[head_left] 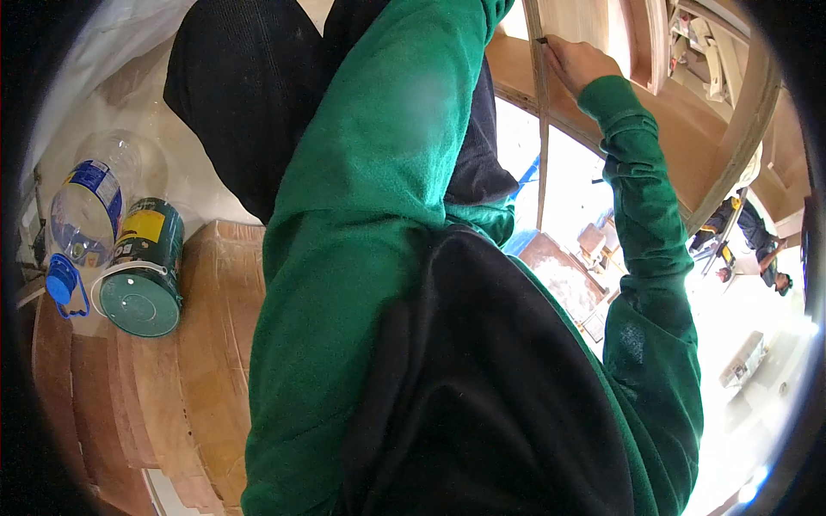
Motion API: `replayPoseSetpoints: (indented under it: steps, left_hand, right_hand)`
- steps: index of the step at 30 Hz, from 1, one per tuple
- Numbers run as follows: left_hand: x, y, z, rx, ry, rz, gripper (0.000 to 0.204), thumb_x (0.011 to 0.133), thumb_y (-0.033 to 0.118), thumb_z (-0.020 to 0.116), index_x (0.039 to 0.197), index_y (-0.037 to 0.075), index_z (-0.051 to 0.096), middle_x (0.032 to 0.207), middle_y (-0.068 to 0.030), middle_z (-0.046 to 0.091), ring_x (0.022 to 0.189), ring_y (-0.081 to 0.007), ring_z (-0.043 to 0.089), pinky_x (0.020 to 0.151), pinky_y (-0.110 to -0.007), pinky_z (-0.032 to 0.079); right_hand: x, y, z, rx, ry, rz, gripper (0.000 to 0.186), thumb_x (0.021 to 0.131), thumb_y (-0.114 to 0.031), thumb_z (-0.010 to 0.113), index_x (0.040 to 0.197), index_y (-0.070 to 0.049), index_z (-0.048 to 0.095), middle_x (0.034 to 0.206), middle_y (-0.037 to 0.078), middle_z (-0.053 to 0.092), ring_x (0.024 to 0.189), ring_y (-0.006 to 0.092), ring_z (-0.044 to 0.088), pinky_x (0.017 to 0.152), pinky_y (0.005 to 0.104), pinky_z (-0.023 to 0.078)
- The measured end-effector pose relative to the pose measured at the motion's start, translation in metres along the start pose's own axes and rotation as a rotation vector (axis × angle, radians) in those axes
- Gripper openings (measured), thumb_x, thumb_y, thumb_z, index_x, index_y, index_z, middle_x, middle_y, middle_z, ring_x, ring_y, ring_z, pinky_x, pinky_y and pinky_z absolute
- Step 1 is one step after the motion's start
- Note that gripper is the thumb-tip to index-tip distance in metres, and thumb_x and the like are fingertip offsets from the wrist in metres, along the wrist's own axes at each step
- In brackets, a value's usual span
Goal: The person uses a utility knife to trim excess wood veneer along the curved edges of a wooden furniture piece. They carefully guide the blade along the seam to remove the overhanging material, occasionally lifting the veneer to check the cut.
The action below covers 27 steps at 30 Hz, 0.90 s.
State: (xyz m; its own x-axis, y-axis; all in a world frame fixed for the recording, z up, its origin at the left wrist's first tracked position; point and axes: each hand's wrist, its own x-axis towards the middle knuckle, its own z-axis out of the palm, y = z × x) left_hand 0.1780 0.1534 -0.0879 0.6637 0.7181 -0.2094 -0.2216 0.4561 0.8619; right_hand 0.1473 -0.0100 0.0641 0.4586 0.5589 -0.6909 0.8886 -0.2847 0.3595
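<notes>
One right hand point(585, 64) is showing and two green sleeves point(370, 163) are extending; one clear bottle point(86, 206) is wearing one blue cap point(60, 279); one green bucket point(142, 301) is carrying one white handle point(95, 289).

Left sleeve point(344, 189): long, green, soft-napped fabric
Right sleeve point(650, 224): matching green, bunched in creases along the forearm, with a whitish smudge point(631, 340) near the elbow
Cuff point(614, 93): snug green band at the wrist
Right hand point(585, 64): bare
Chest point(499, 361): draped in smooth black cloth
Trousers point(245, 103): black, finely ribbed
</notes>
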Motion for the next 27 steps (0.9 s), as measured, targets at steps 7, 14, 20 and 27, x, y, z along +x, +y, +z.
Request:
replayPoseSetpoints:
  steps: [7,14,20,27]
  left_hand:
    - [0.009,-0.005,0.001,-0.026,-0.030,0.030,0.076,0.071,0.015,0.077,0.130,-0.009,0.034,0.113,-0.0210,0.059,0.102,-0.0271,0.059,0.089,-0.033,0.048]
    - [-0.001,0.001,0.005,0.031,-0.010,0.014,0.077,0.071,0.014,0.077,0.131,-0.009,0.033,0.115,-0.0207,0.058,0.103,-0.0263,0.059,0.090,-0.033,0.047]
    - [0.002,0.001,0.002,-0.122,-0.013,0.060,0.076,0.070,0.015,0.078,0.129,-0.009,0.036,0.112,-0.0214,0.060,0.101,-0.0275,0.060,0.089,-0.031,0.048]
    - [0.003,0.008,-0.002,0.046,-0.019,-0.017,0.076,0.069,0.017,0.079,0.128,-0.009,0.038,0.111,-0.0220,0.061,0.102,-0.0289,0.060,0.090,-0.033,0.048]
  right_hand:
    - [-0.002,0.005,-0.004,0.020,-0.072,-0.006,0.031,0.098,-0.035,0.034,0.103,-0.010,0.053,0.079,0.018,0.064,0.076,0.0396,0.061,0.068,0.0503,0.049]
    - [0.000,0.014,0.017,-0.053,-0.055,0.040,0.031,0.098,-0.034,0.034,0.103,-0.010,0.053,0.079,0.019,0.064,0.076,0.0399,0.062,0.068,0.0508,0.049]
    - [0.000,0.008,0.001,-0.034,-0.078,-0.031,0.031,0.098,-0.034,0.035,0.106,-0.010,0.054,0.083,0.020,0.064,0.079,0.0396,0.062,0.069,0.0506,0.049]
    - [-0.009,0.001,-0.014,0.025,-0.097,-0.006,0.032,0.098,-0.034,0.034,0.107,-0.010,0.053,0.082,0.020,0.064,0.079,0.0402,0.061,0.068,0.0506,0.048]
